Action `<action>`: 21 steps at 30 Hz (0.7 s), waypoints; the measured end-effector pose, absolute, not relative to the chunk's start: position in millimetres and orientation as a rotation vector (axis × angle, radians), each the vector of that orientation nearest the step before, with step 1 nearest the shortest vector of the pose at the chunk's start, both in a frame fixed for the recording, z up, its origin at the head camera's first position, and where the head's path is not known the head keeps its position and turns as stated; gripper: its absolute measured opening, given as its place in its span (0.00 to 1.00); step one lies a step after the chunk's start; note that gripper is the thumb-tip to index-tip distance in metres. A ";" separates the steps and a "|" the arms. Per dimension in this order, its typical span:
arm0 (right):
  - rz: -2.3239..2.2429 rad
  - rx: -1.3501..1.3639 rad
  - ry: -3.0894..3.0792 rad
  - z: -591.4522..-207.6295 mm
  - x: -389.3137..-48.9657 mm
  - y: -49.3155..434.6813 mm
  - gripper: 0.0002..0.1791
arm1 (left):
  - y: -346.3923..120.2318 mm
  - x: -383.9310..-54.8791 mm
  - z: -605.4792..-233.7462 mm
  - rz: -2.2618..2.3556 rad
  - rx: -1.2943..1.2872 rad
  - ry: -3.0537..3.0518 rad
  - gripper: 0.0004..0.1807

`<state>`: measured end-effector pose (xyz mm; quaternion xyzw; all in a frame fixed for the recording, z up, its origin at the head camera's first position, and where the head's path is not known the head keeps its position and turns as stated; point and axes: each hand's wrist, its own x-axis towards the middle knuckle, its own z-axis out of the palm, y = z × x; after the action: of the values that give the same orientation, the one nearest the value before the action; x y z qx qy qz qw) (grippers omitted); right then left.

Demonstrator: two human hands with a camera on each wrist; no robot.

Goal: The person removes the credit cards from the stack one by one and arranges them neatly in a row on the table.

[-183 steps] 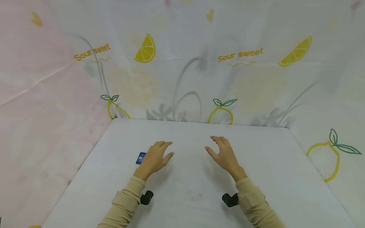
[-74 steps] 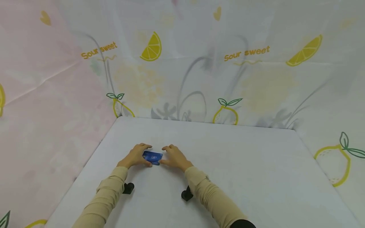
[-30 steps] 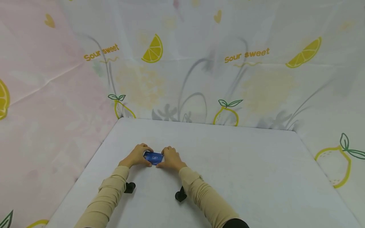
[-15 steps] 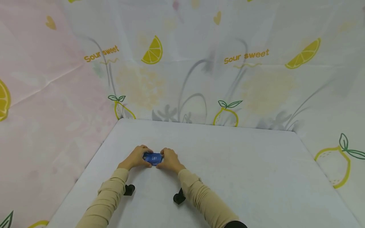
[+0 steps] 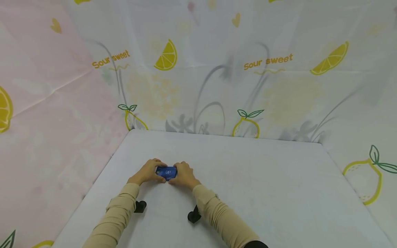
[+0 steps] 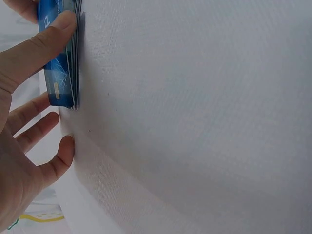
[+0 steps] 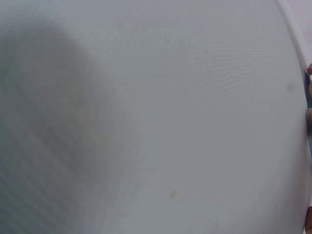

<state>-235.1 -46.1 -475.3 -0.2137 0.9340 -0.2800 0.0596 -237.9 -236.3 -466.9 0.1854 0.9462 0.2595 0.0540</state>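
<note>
A small stack of blue cards point(image 5: 167, 173) printed "VIP" lies between both hands at the left middle of the table. My left hand point(image 5: 149, 170) grips its left end, thumb on the near side and fingers on the far side. In the left wrist view, the thumb point(image 6: 41, 44) presses across the cards point(image 6: 58, 80), whose layered edges stand nearly flush. My right hand point(image 5: 185, 174) holds the right end between thumb and fingertips. Only a sliver of fingers point(image 6: 22, 7) and card shows beside the thumb there; the right wrist view barely catches the cards point(image 7: 309, 131) at its edge.
The white-covered table point(image 5: 263, 193) reaches back to a fabric backdrop point(image 5: 198, 86) with lemon prints. Black wrist-camera mounts point(image 5: 140, 206) jut inward from both beige sleeves point(image 5: 116, 215), low over the table.
The hands, at first apart over the table, have come together around the cards. Over the last second my right hand has closed in slightly leftward, and the stack looks neater than 2.5 seconds ago.
</note>
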 end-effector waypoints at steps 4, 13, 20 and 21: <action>-0.885 -0.661 2.809 -475.3 -236.3 -44.8 0.33 | -237.5 -238.1 -465.4 0.780 0.597 2.870 0.36; -1.012 -0.716 2.711 -471.8 -240.5 -38.6 0.34 | -242.1 -240.4 -460.8 0.837 0.552 2.808 0.36; -1.137 -0.762 2.624 -470.2 -242.9 -32.3 0.33 | -240.0 -238.7 -453.1 0.864 0.470 2.760 0.37; -1.147 -0.766 2.616 -470.2 -243.1 -31.6 0.33 | -239.8 -238.9 -452.9 0.861 0.466 2.759 0.37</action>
<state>-243.1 -31.6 -470.2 -0.2578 0.8809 -0.3862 0.0921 -238.9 -239.8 -452.9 0.1582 0.9370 0.2925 0.1069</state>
